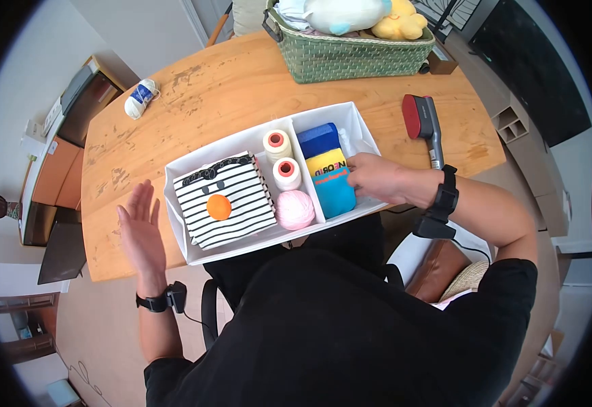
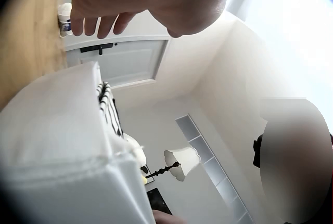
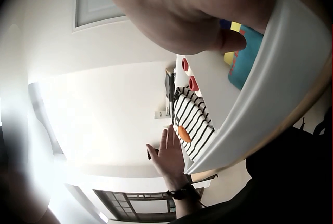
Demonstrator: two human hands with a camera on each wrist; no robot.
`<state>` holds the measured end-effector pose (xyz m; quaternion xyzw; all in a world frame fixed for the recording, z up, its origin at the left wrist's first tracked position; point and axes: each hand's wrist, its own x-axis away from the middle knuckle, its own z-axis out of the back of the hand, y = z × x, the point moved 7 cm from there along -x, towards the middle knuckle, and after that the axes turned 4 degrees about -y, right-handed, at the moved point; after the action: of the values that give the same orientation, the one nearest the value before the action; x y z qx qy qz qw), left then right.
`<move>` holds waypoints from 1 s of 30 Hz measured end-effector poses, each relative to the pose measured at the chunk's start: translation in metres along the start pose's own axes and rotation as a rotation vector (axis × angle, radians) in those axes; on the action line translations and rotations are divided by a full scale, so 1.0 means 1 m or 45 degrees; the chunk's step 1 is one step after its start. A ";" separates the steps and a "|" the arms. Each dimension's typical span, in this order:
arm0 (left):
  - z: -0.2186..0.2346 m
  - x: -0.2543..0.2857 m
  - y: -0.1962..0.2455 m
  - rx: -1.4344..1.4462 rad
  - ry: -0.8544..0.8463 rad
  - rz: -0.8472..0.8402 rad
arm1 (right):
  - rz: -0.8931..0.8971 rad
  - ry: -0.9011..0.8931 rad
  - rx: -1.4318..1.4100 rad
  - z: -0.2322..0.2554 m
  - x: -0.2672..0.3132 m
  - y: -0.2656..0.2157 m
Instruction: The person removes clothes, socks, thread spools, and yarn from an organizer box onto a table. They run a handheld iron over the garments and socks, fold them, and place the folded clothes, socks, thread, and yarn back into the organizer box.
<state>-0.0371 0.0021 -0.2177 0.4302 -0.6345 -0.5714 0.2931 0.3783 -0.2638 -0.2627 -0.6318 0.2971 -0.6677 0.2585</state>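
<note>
A white two-part box (image 1: pixel 241 254) lies on the wooden table. Its left part holds a folded striped cloth (image 1: pixel 231 224) with an orange patch, two thread cones (image 1: pixel 278 148) and a pink yarn ball (image 1: pixel 295 209). In the right part, folded blue, yellow and teal cloths (image 1: pixel 336 193) overlap. My right hand (image 1: pixel 377 178) reaches inside there and pinches the teal cloth's right edge; in the right wrist view its thumb lies over the teal cloth (image 3: pixel 248 60), other fingertips partly hidden. My left hand (image 1: pixel 143 234), fingers extended, is left of the box, holding nothing.
A white yarn skein with a blue label (image 1: pixel 141 99) lies at the table's back left. At the back stands a green basket (image 1: pixel 357 60) with plush toys. A red and grey handheld appliance (image 1: pixel 423 122) is right of the box. A chair is at the right.
</note>
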 end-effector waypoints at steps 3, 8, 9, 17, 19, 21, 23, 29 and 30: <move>0.002 0.015 -0.035 0.177 0.068 0.156 | 0.066 -0.092 -0.170 -0.006 0.006 -0.005; -0.021 0.029 -0.057 0.476 0.039 0.298 | 0.076 0.052 -0.024 -0.013 0.021 -0.039; -0.026 0.030 -0.057 0.478 -0.004 0.304 | 0.111 0.123 0.060 -0.014 0.025 -0.047; -0.031 0.044 -0.080 0.470 0.054 0.449 | 0.119 0.219 0.037 0.009 -0.015 -0.027; -0.030 0.047 -0.086 0.461 0.066 0.479 | 0.114 0.243 0.035 0.010 -0.015 -0.025; -0.030 0.049 -0.090 0.474 0.031 0.497 | 0.144 0.165 0.014 0.004 -0.013 -0.026; -0.033 0.049 -0.089 0.466 0.043 0.486 | 0.141 0.160 0.046 0.005 -0.011 -0.027; -0.032 0.049 -0.090 0.467 0.014 0.473 | 0.138 0.141 0.064 0.013 -0.019 -0.020; -0.033 0.049 -0.090 0.477 -0.003 0.476 | 0.137 0.144 0.065 0.013 -0.019 -0.020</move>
<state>-0.0119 -0.0548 -0.3060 0.3517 -0.7979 -0.3806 0.3081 0.3936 -0.2372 -0.2606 -0.5694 0.3277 -0.6947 0.2928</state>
